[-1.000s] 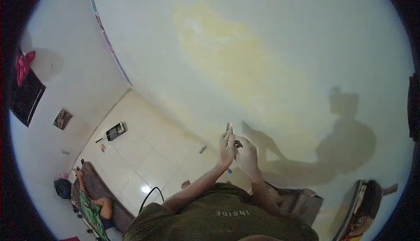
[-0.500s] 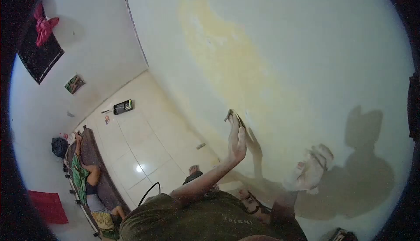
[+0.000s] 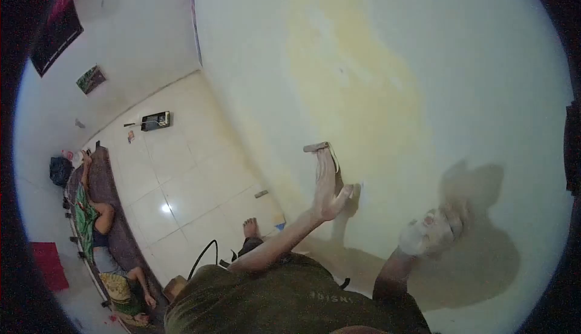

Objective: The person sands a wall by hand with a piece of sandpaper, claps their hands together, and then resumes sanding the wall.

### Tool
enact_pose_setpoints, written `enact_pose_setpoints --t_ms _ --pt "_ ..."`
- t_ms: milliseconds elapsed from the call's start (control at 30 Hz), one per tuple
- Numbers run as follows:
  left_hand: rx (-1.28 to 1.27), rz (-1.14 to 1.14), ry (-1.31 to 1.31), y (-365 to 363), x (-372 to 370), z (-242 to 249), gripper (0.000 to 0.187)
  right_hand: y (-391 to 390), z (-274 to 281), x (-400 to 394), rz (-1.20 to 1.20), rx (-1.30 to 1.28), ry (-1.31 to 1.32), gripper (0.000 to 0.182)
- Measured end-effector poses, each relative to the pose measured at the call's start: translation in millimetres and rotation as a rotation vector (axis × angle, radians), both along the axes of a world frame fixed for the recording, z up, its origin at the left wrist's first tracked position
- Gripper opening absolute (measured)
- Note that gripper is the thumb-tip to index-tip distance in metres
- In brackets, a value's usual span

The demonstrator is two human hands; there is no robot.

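Observation:
Against the pale wall (image 3: 387, 110) with its yellowish patch, my left hand (image 3: 328, 191) reaches up with fingers long and thumb apart. A thin grey-brown sheet (image 3: 316, 147), curled at the edge, is held under its fingertips at the wall, below the yellow patch. Lower on the right, my right hand (image 3: 426, 234) looks coated in white and is near or on the wall. Its fingers are smeared by motion, and I cannot make out anything in them.
On the tiled floor lie a black tray (image 3: 155, 121) with a roller and a small block (image 3: 261, 194). Another person (image 3: 104, 219) lies on a dark mat (image 3: 115, 188) at the left. My bare foot (image 3: 250, 227) is near the wall's base.
The view has shifted, so the floor items sit further left. My left hand's thumb has spread from the fingers, and the sheet's curled edge shows more. My right hand has turned slightly.

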State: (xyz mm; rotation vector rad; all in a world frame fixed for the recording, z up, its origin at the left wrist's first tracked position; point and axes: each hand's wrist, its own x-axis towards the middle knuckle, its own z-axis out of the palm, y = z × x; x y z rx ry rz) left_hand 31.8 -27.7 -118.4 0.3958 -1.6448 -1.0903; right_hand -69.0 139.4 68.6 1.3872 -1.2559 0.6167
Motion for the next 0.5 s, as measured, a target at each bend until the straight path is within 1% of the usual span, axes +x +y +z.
enact_pose_setpoints --t_ms 33,133,167,233,267,300,367,433,500 --pt "-0.05 0.037 -0.007 -26.0 17.8 21.3 0.1 -12.9 17.3 14.4 -0.006 0.02 0.023 0.018" --pt "0.136 -0.04 -0.013 -97.2 36.8 51.3 0.1 -26.2 21.6 22.6 -0.031 0.019 0.056 0.019" --pt "0.173 -0.065 0.002 -109.1 41.6 54.6 0.106 -28.4 20.8 26.4 -0.04 0.019 0.056 0.019" --pt "0.062 -0.01 0.025 -93.6 36.8 48.5 0.107 -29.6 22.3 28.9 -0.059 0.019 0.072 0.02" --pt "-0.003 0.016 0.04 -69.0 35.4 41.8 0.108 -22.5 21.7 31.0 -0.068 0.01 0.077 0.021" --pt "0.099 -0.079 0.007 -55.6 44.7 41.9 0.112 -24.0 22.7 32.2 -0.082 0.01 0.084 0.021" --pt "0.03 -0.017 -0.004 -83.2 34.1 40.1 0.113 -31.4 21.4 29.5 -0.111 0.013 0.091 0.022" --pt "0.0 -0.014 0.001 -122.9 31.8 50.2 0.119 -34.8 22.9 33.2 -0.133 0.018 0.093 0.024" --pt "0.072 0.001 -0.025 -161.9 43.0 73.3 0.118 -45.6 30.4 36.0 -0.157 0.028 0.109 0.025"
